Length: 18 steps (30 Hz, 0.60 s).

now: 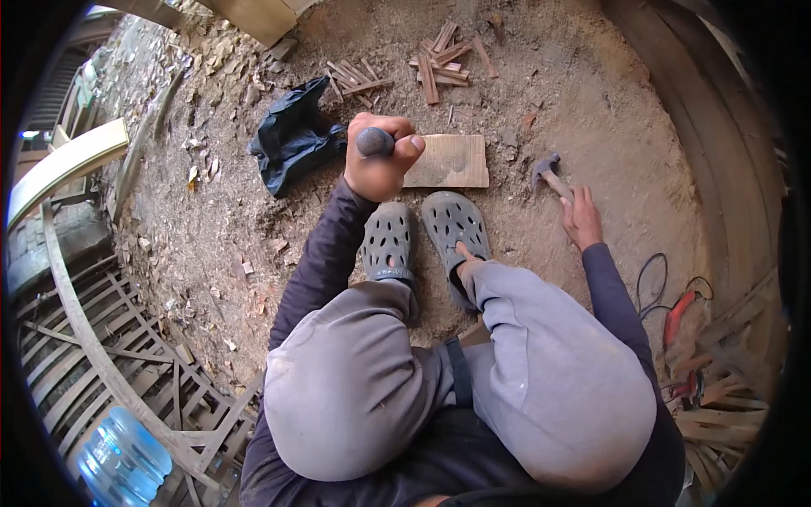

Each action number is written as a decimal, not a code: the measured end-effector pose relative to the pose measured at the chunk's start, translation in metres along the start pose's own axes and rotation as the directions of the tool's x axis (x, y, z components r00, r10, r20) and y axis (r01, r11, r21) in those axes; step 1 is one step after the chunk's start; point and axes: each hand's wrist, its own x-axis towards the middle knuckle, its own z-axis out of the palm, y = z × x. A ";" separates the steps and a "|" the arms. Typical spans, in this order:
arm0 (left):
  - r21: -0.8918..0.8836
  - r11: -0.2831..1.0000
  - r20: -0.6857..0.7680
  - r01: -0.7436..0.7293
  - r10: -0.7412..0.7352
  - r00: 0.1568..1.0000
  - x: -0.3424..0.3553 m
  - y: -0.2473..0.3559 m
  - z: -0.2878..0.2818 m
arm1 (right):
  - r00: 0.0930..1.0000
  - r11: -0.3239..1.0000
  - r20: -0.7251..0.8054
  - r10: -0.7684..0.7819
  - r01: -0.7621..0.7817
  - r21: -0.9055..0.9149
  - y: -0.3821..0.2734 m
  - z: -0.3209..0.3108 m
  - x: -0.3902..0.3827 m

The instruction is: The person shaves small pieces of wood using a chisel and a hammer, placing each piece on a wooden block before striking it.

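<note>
My left hand [377,165] is closed in a fist round an upright tool with a dark, rounded handle end [375,142]; the tool's lower part is hidden beneath the fist. Just right of that fist, a flat tan rectangular board [448,162] lies on the dirt in front of my shoes, partly covered by the hand. Out to the right, the fingers of my right hand [583,218] are round the end of a claw hammer's [553,179] wooden handle. The hammer's dark metal head points away from me, at or near the ground.
Beyond the board lie reddish wood strips [439,63] and a smaller pile [356,79]. A black plastic bag [291,139] sits left of my fist. At right are a red-handled tool [678,317] and a dark cable [650,283]. Wooden slats [84,372] and a blue water bottle [124,456] stand lower left.
</note>
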 end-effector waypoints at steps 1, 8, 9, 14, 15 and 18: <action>0.028 0.999 0.029 0.041 -0.042 0.999 -0.001 0.000 -0.002 | 0.990 0.986 -0.092 -0.112 0.122 0.114 -0.001 -0.008 -0.001; 0.069 0.994 0.049 0.085 -0.088 0.995 -0.005 0.005 -0.003 | 0.966 0.575 -0.043 -0.255 0.187 0.796 -0.167 -0.195 -0.007; 0.048 0.995 0.036 0.087 -0.088 0.995 -0.006 0.003 -0.001 | 0.928 0.575 -0.120 -0.354 0.317 0.754 -0.183 -0.210 -0.006; -0.160 0.977 -0.109 0.142 -0.160 0.981 -0.015 -0.016 0.002 | 0.644 0.474 -0.317 -0.696 0.744 0.471 -0.253 -0.256 0.004; -0.311 0.926 -0.116 0.214 -0.261 0.958 -0.021 -0.015 0.003 | 0.584 0.436 -0.282 -0.761 0.783 0.444 -0.260 -0.260 0.007; -0.323 0.942 -0.355 0.094 -0.212 0.911 -0.012 0.003 0.026 | 0.598 0.514 -0.192 -0.778 0.783 0.351 -0.259 -0.243 0.018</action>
